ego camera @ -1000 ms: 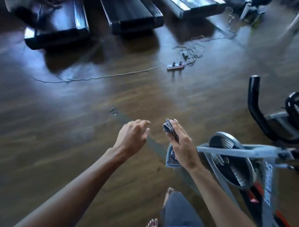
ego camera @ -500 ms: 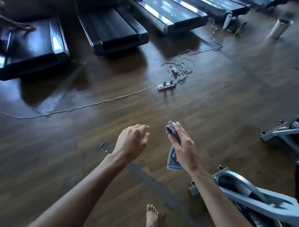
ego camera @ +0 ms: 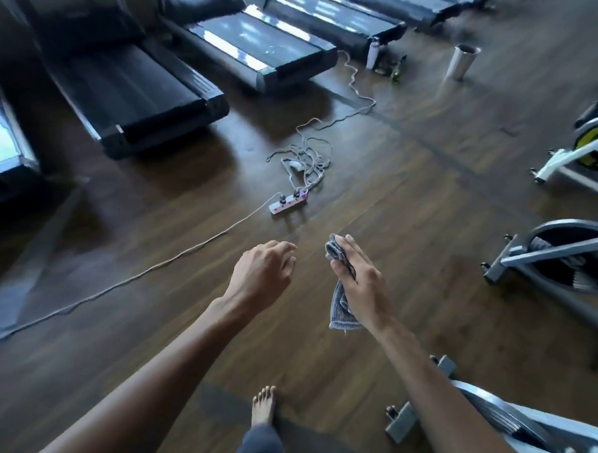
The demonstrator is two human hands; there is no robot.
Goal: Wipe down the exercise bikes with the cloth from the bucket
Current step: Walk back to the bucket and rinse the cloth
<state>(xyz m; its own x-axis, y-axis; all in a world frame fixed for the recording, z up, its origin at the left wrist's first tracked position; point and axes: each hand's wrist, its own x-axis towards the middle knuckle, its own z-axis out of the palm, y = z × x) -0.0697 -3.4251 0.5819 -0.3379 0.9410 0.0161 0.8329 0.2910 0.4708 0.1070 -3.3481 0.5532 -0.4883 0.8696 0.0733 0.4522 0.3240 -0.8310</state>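
Head view: we have the cloth (ego camera: 341, 308) in the right hand (ego camera: 360, 283), thumb and fingers pinching its upper part, and the rest hangs limp below the palm. It's clear of the floor (ego camera: 410, 231) and not touching any bike. Left hand (ego camera: 263, 269) is beside it, fingers loosely curled, holding nothing.

Handling, our guess: small grey terry-type rag, soft, light, no stiffness, prob. damp if it came from the bucket (bucket not in view). It'll drape and bunch, so we'd wad it into the palm for flat frame tubes and wrap it round bars. No breakage risk; drips on the floor are possible.

Targets: nearest bike (ego camera: 521, 429) is bottom right under the right forearm, grey bike (ego camera: 560, 253) further right, and white bike (ego camera: 582, 149) w/ yellow wheel beyond.

Around: power strip (ego camera: 288, 202) w/ cable tangle (ego camera: 307, 158) is straight ahead, and a long cord (ego camera: 151, 271) runs left, both trip hazards for our bare foot (ego camera: 264, 406). Treadmills (ego camera: 135, 96) are at back and a metal cup (ego camera: 464, 60) is far right, well apart from the hands.
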